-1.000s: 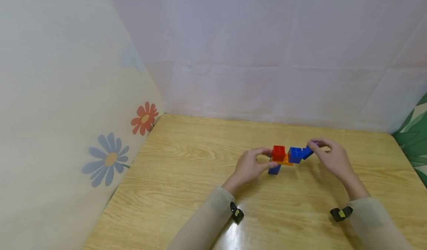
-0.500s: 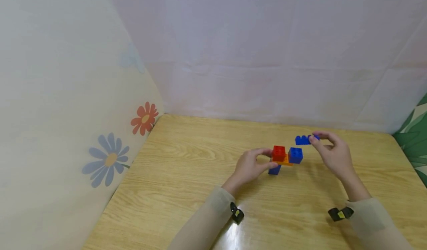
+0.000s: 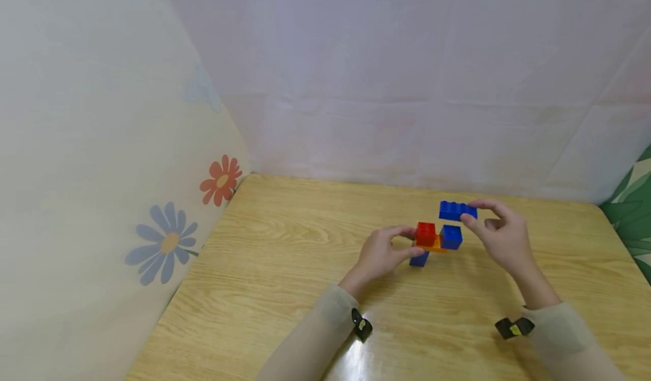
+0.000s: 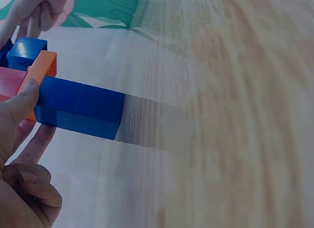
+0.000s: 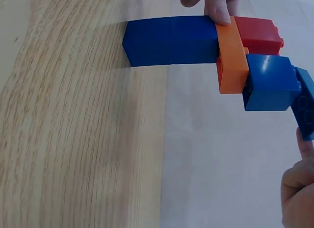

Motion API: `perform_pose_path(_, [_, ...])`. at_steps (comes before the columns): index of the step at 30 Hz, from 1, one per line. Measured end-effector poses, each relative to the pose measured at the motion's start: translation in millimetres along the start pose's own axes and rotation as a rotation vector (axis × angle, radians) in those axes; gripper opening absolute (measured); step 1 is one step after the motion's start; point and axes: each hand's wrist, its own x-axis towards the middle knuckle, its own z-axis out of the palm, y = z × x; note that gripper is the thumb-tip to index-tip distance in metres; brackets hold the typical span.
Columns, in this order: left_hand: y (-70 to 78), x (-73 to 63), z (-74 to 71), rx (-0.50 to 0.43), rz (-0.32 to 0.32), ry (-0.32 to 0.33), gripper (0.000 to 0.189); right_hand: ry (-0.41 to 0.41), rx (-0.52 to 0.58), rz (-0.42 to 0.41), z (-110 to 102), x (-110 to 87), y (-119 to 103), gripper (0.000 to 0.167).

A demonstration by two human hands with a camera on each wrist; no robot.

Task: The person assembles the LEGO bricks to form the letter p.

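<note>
My left hand [image 3: 378, 252] grips a small build of toy building bricks between thumb and fingers at the orange brick [image 5: 232, 61]. Beneath the orange brick, two blue bricks [image 5: 169, 40] form a column standing on the table. On top sit a red brick [image 3: 425, 233] at the left and a square blue brick [image 3: 451, 237] at the right, overhanging the column. My right hand [image 3: 503, 237] pinches the right end of a long, flat blue brick [image 3: 450, 211], studs up. In the head view it hovers just behind and above the square blue brick.
The wood-grain table [image 3: 285, 268] reaches back to a pale cloth backdrop [image 3: 356, 87]. A wall with printed flowers [image 3: 170, 244] borders the left side, and a green leaf print [image 3: 636, 217] shows at the right edge.
The long blue brick has come up off its tilted place beside the square blue brick, levelled, and moved left with my right hand. My left hand and the build stay put.
</note>
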Motion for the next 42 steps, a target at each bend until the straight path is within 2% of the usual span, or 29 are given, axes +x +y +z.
perform_pose_path(11, [0.0,1.5,0.3,0.002,0.028,0.011,0.044,-0.019,0.019,-0.047,10,-4.4,-3,0.033])
perform_pose_path(19, [-1.4,2.1,0.7,0.003,0.035,0.017,0.044,-0.040,0.013,-0.045,19,-8.3,-10,0.035])
perform_pose_path(25, [-3.3,3.4,0.9,0.009,0.059,0.024,0.043,-0.067,0.038,-0.077,21,-9.5,-2,0.033])
perform_pose_path(34, [-3.2,3.0,0.7,0.001,0.056,0.019,0.044,-0.087,0.050,-0.026,23,-11.7,2,0.032])
perform_pose_path(42, [-2.6,3.4,0.9,0.012,0.062,0.019,0.044,-0.098,0.075,-0.030,24,-13.3,1,0.033])
